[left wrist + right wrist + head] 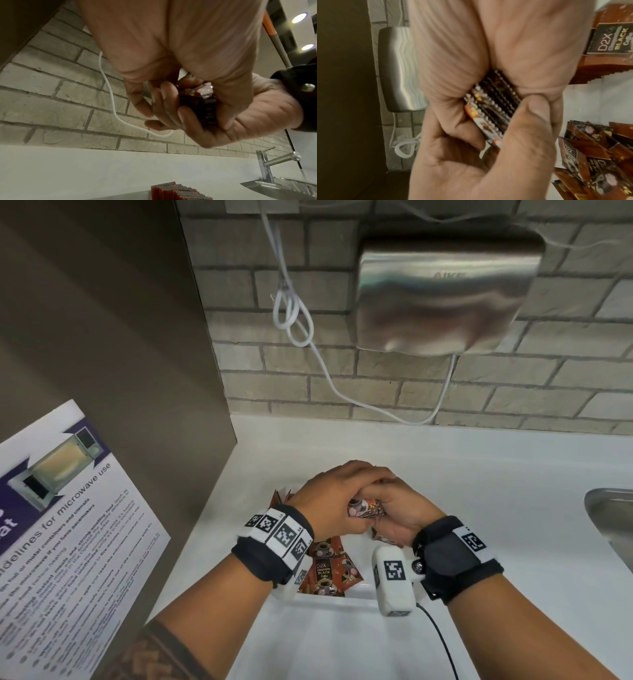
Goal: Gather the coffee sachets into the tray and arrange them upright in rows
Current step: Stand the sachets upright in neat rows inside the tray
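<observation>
White table [479,474] against brick wall; white tray [329,599] sits on it near the front edge, steel sink [613,518] set in at right.

Both forearms reach in from the near edge and meet at the middle, each wrist wrapped in a black band with white coded tags. The left hand [334,501] lies knuckles up over the right hand [399,515], which is turned palm up. Together their curled fingers clasp one stack of sachets [493,106] (thumbs pressed along its edges).
</observation>
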A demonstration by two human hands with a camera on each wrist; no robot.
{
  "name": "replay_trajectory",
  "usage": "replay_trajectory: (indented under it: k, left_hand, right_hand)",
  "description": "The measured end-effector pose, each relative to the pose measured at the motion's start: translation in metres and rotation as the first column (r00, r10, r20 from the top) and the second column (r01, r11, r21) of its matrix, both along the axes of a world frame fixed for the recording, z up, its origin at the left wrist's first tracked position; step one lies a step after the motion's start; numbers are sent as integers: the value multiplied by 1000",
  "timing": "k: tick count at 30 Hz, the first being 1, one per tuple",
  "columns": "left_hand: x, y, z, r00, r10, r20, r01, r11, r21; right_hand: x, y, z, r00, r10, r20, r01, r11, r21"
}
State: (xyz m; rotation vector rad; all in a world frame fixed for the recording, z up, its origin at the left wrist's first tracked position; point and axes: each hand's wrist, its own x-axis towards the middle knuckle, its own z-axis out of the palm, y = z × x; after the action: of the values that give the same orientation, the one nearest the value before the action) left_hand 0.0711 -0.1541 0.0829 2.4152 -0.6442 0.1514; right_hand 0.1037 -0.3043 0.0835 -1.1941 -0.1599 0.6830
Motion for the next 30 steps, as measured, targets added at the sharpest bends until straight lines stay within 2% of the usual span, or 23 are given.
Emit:
replay_trajectory:
  k: [2,4,5,8,10,12,14,15,16,18,20,21,23,25,27,30]
  left_hand:
    - [1,0,0,1000,1,-19,-1,1000,-28]
    - [3,2,-2,1000,27,-16,-28,999,-19]
    - [5,5,-3,999,49,-12,-49,999,-3]
    - [9,11,-10,995,98,13,-98,995,15]
    - [9,10,-9,993,118,14,-118,993,-8]
    - [9,8,-4,989,141,-46,-144,988,-53]
    - [10,10,1,970,166,-178,-202,957,-206]
    - [11,11,3,951,165,-260,-248,911,-329]
    - [12,12,3,923,148,-355,-310,834,-456]
    - [13,11,6,838,32,-545,-452,600,-659]
    - [15,9,5,740,-181,-648,-550,392,-738]
    - [14,6,7,709,-278,-648,-559,338,-757]
    - [11,0,10,697,-403,-593,-508,307,-805]
    - [10,-3,11,716,-443,-539,-445,306,-842]
    - [11,-4,12,733,-428,-529,-436,302,-848]
    - [11,-1,9,760,-360,-541,-448,313,-837]
  right_hand:
    - [-1,0,-1,1000,5,-22,-5,1000,-19]
    - [-3,0,0,1000,0,-11,-1,993,-114]
    - [-4,0,1,999,-8,33,14,981,-192]
    - [-6,-4,5,942,-22,336,169,894,-415]
    - [-8,-7,7,911,-57,408,235,886,-400]
    - [-9,-11,9,926,-88,367,230,903,-363]
    - [-8,-15,10,952,-97,290,194,925,-328]
    - [-7,-18,10,960,-100,263,184,930,-319]
    - [-6,-20,11,964,-103,245,181,930,-321]
    - [-6,-21,10,973,-89,211,152,940,-305]
    - [-8,-18,9,981,-79,178,121,963,-242]
    - [-9,-15,8,981,-86,173,121,971,-207]
    - [-13,-11,10,972,-103,209,141,974,-175]
    - [-16,-10,11,954,-117,277,174,966,-191]
    - [-16,-11,12,916,-100,389,222,934,-281]
    - [-12,-15,9,850,-90,519,349,834,-427]
